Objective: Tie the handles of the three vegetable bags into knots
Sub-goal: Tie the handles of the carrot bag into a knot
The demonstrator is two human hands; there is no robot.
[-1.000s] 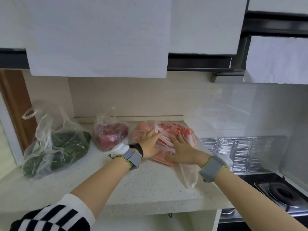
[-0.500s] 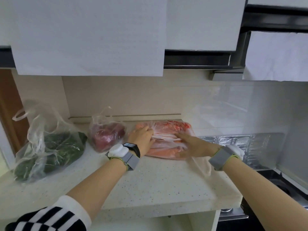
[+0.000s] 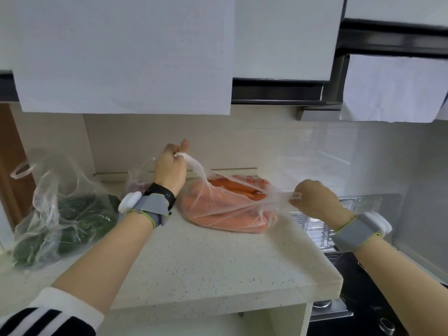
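The left hand (image 3: 169, 170) is raised with its fingers curled and thumb up, pinching the left handle (image 3: 196, 166) of the carrot bag (image 3: 225, 209). From that fist the handle runs taut, down and to the right, to the bag's mouth. The right hand (image 3: 312, 200) sits lower and further right, its fingers closed round the right handle (image 3: 278, 196), which stretches almost level leftward to the same mouth. The two handles meet in a wide V whose point lies nearer the right hand. The bag lies on its side on the counter (image 3: 218, 263) between the hands, below and right of the left one, with its long axis and the carrots running roughly left to right. To start the knot, both hands will probably have to come inward above the mouth and cross one handle over the other, and the left has further to come down. The greens bag (image 3: 60, 209) sits at the far left, well apart, with its handles loose. The red bag (image 3: 138, 183) is mostly hidden behind the left wrist.
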